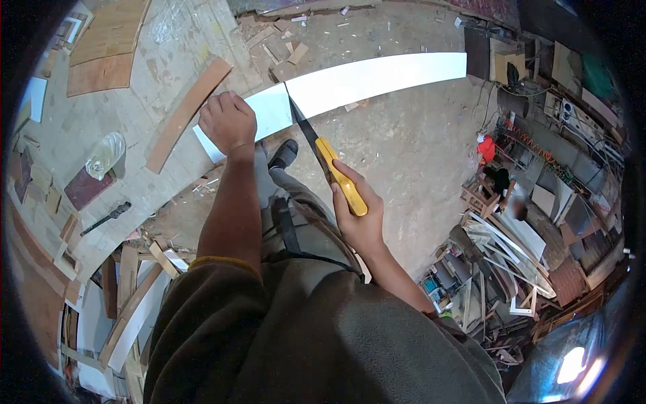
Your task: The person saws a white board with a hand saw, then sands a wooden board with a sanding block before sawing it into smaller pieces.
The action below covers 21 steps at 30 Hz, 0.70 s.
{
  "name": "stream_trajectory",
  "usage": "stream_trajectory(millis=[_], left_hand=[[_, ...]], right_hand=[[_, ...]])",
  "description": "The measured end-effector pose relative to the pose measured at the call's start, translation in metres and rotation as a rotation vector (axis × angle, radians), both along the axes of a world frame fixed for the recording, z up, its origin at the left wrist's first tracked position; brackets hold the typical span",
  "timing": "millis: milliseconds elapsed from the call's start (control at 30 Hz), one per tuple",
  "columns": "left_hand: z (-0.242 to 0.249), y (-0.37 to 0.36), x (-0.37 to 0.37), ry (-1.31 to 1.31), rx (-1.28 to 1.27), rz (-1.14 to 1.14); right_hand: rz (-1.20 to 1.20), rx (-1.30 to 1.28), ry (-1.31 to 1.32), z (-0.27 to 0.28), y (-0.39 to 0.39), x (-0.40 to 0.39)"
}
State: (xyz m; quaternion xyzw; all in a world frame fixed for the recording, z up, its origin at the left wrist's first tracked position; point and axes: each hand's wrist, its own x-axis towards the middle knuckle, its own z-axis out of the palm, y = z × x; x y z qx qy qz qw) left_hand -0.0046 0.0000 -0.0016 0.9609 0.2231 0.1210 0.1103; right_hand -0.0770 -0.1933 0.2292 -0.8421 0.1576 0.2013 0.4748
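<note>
A long white board lies from the worktable's edge out over the floor. My left hand presses on the board's near end, its fingers curled down over the surface. My right hand is wrapped round the yellow handle of a handsaw. The saw's dark blade crosses the board at a dark line, just right of the table edge. Beside my left hand lies a narrow brown wooden strip.
The worktable holds a plywood panel, a clear plastic bag and a dark tool. Wood scraps lie on the floor beyond the board. At the right are piled offcuts. Wooden strips stand at lower left.
</note>
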Motion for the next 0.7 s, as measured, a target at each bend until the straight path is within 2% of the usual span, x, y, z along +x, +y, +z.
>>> stream_trajectory(millis=[167, 233, 500, 667, 700], left_hand=[[0.002, -0.002, 0.000, 0.008, 0.009, 0.005], [0.002, -0.004, -0.002, 0.000, 0.008, 0.002], [-0.001, -0.005, -0.002, -0.056, 0.081, -0.005], [-0.001, -0.005, -0.003, -0.031, 0.071, 0.017], [-0.002, -0.006, -0.004, -0.031, 0.070, 0.019]], right_hand=[[0.049, -0.051, -0.069, 0.028, -0.010, -0.005], [0.014, -0.061, 0.029, 0.044, -0.017, -0.017], [-0.006, -0.017, -0.085, 0.025, -0.021, -0.024], [0.017, -0.030, 0.087, 0.066, -0.024, -0.032], [0.027, -0.068, 0.018, 0.068, -0.030, -0.038]])
